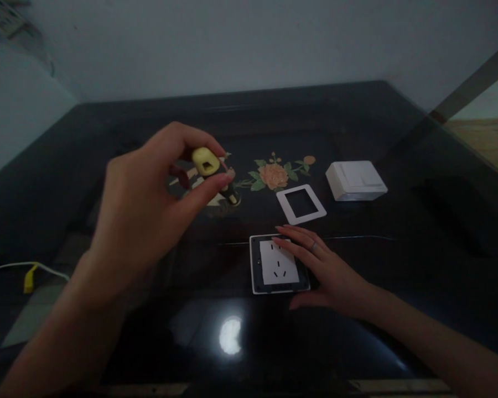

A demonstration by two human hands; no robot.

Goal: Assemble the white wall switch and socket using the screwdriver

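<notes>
My left hand (149, 193) is raised over the table, thumb and fingers closed around a screwdriver (205, 161) with a yellow and black handle. The handle's yellow end, with a hole in it, faces me; I cannot make out the tip. Below and to the right lies a wall socket (279, 271), white with a dark surround and several slots, face up. My right hand (321, 265), wearing a ring, rests its outstretched fingers on the socket's upper right part. The thumb is spread apart by its lower right corner. A white square frame (288, 207) lies just beyond the socket.
Farther right sits a white box-like stack (356, 179), perhaps more switch or socket plates. The glossy dark table (191, 326) bears a printed flower pattern (274, 176). At the left, a white cable (12, 265) with a yellow tag (29, 280) runs in. A pale wall (232, 50) stands behind.
</notes>
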